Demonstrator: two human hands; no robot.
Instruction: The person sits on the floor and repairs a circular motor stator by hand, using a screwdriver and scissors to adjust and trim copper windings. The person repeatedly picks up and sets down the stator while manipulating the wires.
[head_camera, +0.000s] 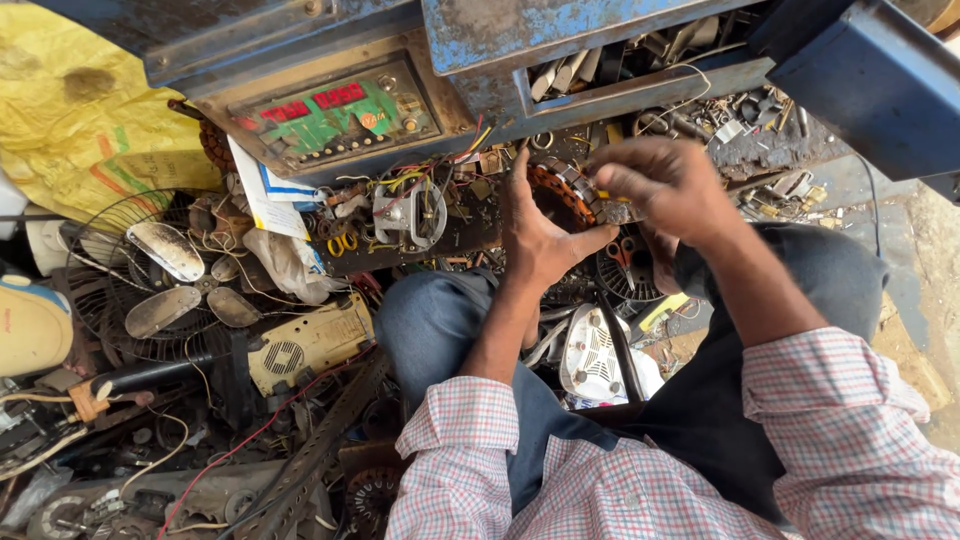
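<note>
**Two hands on a motor stator amid a repair-shop heap**

Two bare hands close on a round motor stator with copper-coloured windings, held just in front of a worn blue machine cabinet. The fingers of the right hand are bunched together and pinch down on the stator's right-hand edge; the left hand cups it from the near side, thumb stretched rightward beneath it and fingers upright against its left rim. Just left of the hands, loose yellow and red wires trail across a cluttered ledge below a control panel with red displays. Under the wrists lie a dark fan grille and a white vented housing, between the person's knees. Farther left sit a metal fan blade set in a wire guard and a yellow sack. The hold looks light: should the pinch slip, the stator would likely drop into the scrap below, and its fine windings could snag or tear on the tangled wires close by.
</note>
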